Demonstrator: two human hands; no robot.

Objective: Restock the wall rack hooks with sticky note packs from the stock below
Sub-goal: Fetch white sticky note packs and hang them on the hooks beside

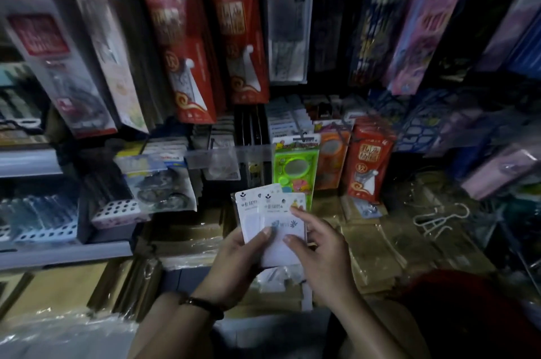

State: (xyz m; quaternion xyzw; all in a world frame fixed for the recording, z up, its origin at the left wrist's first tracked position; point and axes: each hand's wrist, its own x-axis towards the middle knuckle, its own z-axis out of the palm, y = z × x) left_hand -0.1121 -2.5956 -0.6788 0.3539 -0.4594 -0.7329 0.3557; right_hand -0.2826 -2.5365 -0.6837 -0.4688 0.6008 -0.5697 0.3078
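A small fan of white sticky note packs with printed header cards is held low in the middle of the view. My left hand grips the packs from below, its thumb lying across the front pack. My right hand holds the right side of the front pack, fingers on its face and edge. Behind and above the packs hang the wall rack's goods, red and grey long packets on hooks. More white packs lie under my hands in the stock below.
A green toy pack, an orange one and a red packet stand just behind the held packs. Shelves with boxed goods sit at the left. Plastic-wrapped brown bundles cover the surface at the right. White hangers lie further right.
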